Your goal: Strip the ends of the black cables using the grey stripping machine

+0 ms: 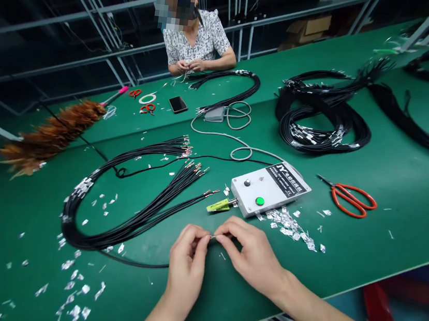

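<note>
My left hand (188,259) is closed around a black cable (135,263), which runs back to the curved bundle of black cables (69,215) on the left. Facing it, my right hand (247,250) pinches the thin stripped end of that cable between thumb and fingertips. The two hands almost meet there, and fingers hide most of the wire tip. Just beyond them lies a white box (251,199) with a green button, a knob and a black label. A yellow-green tip (219,206) sticks out from its left side.
Orange-handled scissors (354,198) lie at the right. Silvery foil scraps (294,227) are scattered beside the box and at lower left. Coiled black cables (320,124) sit farther back. A co-worker (197,44) works across the table near a phone (178,104) and a feather duster (62,126).
</note>
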The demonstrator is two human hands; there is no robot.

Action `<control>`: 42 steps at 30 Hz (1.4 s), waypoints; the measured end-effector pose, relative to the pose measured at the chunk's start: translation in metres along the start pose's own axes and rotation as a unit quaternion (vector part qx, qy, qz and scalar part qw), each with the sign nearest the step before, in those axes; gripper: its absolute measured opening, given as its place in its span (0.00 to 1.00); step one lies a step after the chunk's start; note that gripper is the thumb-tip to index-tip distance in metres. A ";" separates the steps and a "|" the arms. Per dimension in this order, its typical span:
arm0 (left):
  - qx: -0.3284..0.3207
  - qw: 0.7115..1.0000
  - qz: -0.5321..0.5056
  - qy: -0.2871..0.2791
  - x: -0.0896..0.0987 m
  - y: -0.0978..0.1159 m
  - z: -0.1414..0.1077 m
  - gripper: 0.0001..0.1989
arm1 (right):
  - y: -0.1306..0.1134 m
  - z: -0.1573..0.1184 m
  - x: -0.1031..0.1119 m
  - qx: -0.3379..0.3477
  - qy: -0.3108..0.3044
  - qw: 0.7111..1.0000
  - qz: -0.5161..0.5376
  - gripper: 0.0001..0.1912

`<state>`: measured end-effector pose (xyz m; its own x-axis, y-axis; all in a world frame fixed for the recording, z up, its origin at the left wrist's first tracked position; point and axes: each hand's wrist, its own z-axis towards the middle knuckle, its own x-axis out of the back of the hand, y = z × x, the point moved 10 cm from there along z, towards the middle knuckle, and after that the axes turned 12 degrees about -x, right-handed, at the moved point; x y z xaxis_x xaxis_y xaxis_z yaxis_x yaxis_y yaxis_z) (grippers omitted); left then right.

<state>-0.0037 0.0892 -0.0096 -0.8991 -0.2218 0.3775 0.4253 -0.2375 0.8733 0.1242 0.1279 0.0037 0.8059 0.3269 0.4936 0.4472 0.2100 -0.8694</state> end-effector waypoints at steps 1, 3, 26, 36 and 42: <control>0.011 1.000 -0.006 0.002 0.000 -0.003 0.000 0.08 | -0.004 -0.001 0.003 0.024 0.012 0.999 -0.034 0.09; 0.016 1.000 -0.006 0.001 0.000 -0.006 0.000 0.08 | -0.012 -0.002 0.007 0.075 0.035 0.990 -0.113 0.10; 0.047 0.998 -0.024 0.027 0.002 -0.034 0.042 0.11 | -0.013 0.050 -0.010 0.177 0.044 0.854 -0.487 0.03; 0.042 0.999 0.000 0.020 -0.002 -0.037 0.049 0.10 | -0.017 0.060 -0.011 0.178 0.008 0.851 -0.494 0.10; 0.042 0.999 0.006 0.020 -0.004 -0.038 0.049 0.09 | -0.016 0.059 -0.011 0.171 0.002 0.852 -0.495 0.08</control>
<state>-0.0209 0.1456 -0.0291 -0.8887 -0.2611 0.3769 0.4238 -0.1539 0.8926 0.0852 0.1756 0.0131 0.1009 -0.1697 0.9803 0.7699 0.6375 0.0311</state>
